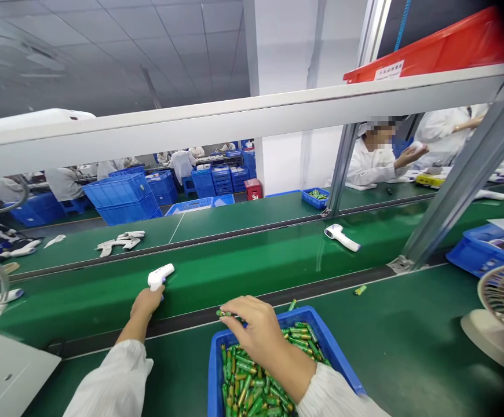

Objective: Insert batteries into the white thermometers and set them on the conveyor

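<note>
My left hand (pixel 146 302) is wrapped round the handle of a white infrared thermometer (pixel 160 274), held over the green conveyor belt (pixel 234 260). Between the thumb and fingertips of my right hand (pixel 258 330) is a green battery (pixel 223 313). Below that hand stands a blue bin (pixel 336 353) full of green and gold batteries (pixel 252 382); my right wrist and sleeve cover part of it. One battery (pixel 293 304) pokes up at the bin's far rim. A second white thermometer (pixel 342 237) lies on the belt further right.
A loose battery (pixel 360 290) and a small fan (pixel 499 313) are on the bench to the right. A metal post (pixel 460 150) and white shelf beam (pixel 217 121) cross ahead. Thermometer shells (pixel 120 242) lie on the far bench. A co-worker (pixel 376 153) sits opposite.
</note>
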A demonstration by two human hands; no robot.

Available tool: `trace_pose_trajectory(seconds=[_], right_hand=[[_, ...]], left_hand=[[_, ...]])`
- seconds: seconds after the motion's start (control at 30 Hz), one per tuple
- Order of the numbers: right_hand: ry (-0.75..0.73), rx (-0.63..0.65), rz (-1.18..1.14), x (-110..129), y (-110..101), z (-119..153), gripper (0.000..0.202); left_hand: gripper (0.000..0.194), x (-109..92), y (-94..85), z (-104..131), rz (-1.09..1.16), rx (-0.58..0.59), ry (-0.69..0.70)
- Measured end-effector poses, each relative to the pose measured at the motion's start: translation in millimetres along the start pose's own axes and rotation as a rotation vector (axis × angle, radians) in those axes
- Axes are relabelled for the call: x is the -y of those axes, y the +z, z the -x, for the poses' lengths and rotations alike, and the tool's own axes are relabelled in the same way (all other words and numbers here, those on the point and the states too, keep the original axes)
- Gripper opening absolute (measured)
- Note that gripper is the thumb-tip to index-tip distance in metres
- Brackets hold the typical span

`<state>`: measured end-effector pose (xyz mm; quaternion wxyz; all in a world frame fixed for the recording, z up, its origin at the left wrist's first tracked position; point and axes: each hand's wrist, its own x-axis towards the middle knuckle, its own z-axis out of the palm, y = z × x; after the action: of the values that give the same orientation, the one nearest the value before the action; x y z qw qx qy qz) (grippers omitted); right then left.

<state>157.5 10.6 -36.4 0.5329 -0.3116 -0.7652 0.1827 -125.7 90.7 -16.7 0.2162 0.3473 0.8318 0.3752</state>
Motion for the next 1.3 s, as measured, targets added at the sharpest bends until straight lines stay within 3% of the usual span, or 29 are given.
trace_pose_trajectory(seconds=[0.1, 0.2, 0.27, 0.33, 0.43, 0.57, 0.67, 1.0, 1.23, 1.3], right_hand=[[-0.077, -0.074, 0.038, 3.5, -4.2, -2.2, 0.013], [-0.182, -0.150, 0.064, 11.9, -13.5, -7.1, 0.015], [-0.244, -0.196, 0.079, 18.0, -20.4, -10.7, 0.019], [-0.303, -0.231, 0.093, 23.1, -25.6, -13.2, 0.024], [-0.386, -0.227, 0.111, 27.4, -27.5, -13.7, 0.030], [-0.457, -0.152, 0.148, 26.5, -22.8, -10.7, 0.032], [-0.488, -0.097, 0.208, 23.9, -20.0, -10.0, 0.029], [-0.544, 0.009, 0.345, 18.5, -18.9, -10.5, 0.027], [-0.510, 0.003, 0.352, 13.3, -17.6, -8.5, 0.031], [-0.488, -0.017, 0.343, 11.5, -17.1, -9.3, 0.033]], left_hand=[[0.008, -9.4, 11.4, 27.1, 0.269, 0.162, -0.005], [0.008, -24.4, 22.3, 77.8, 0.637, 0.312, 0.019], [0.008, -34.8, 26.7, 114.5, 0.998, 0.435, -0.039], [0.019, -42.8, 28.7, 144.6, 1.144, 0.509, -0.030], [0.035, -48.0, 30.2, 169.4, 1.162, 0.588, -0.002], [0.032, -45.2, 36.2, 175.2, 1.192, 0.714, -0.182], [0.030, -40.7, 41.9, 171.9, 1.187, 0.738, -0.271], [0.052, -40.7, 39.2, 167.2, 1.060, 0.733, -0.267], [0.044, -36.7, 53.8, 170.7, 1.237, 0.822, -0.494], [0.042, -34.4, 58.5, 171.0, 1.287, 0.838, -0.497]])
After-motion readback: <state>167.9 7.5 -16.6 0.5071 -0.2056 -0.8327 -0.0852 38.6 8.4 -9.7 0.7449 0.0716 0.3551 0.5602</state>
